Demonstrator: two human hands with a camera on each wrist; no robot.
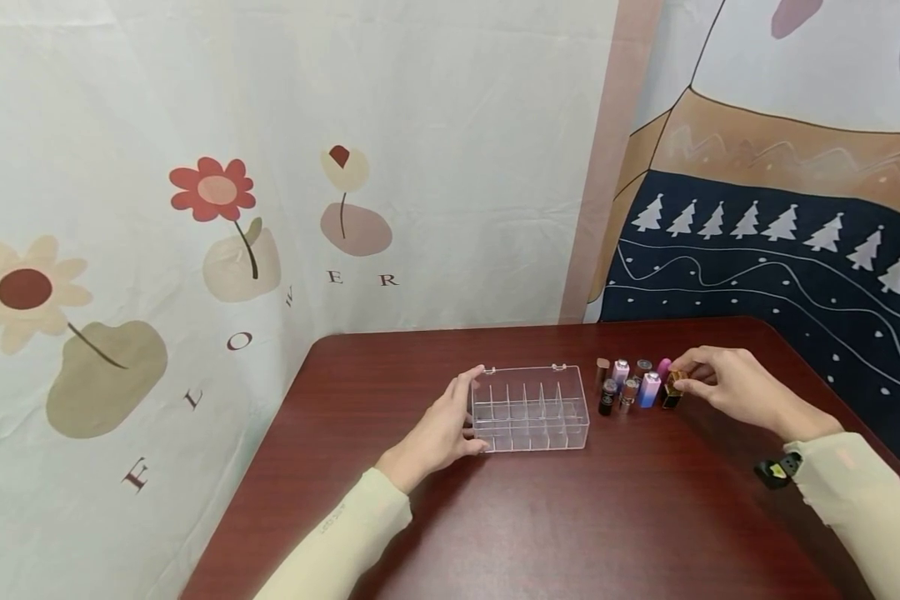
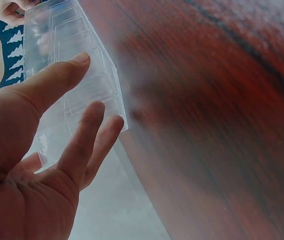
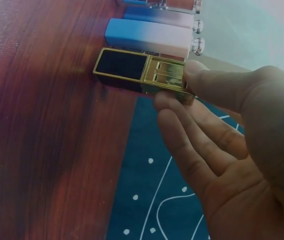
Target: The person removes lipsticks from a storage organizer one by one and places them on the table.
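Observation:
In the head view my left hand [image 1: 438, 425] holds the left end of a clear plastic divided box [image 1: 528, 429], thumb at the front corner, a finger at the raised back panel. The left wrist view shows that thumb and two extended fingers [image 2: 96, 112] beside the clear wall. My right hand [image 1: 735, 387] pinches the gold top of a black and gold lipstick [image 3: 122, 65], upright at the right end of a lipstick group. Next to it stands a blue-to-pink lipstick [image 1: 649, 390]. A pink-tipped one [image 1: 663, 367] is behind.
Several more lipsticks stand close together right of the box, including a dark one [image 1: 607, 398] and a brown one [image 1: 602, 371]. They are on a reddish-brown wooden table [image 1: 525, 525]. Printed cloths [image 1: 450, 167] hang behind the table's edges. A black band [image 1: 778, 471] is at my right wrist.

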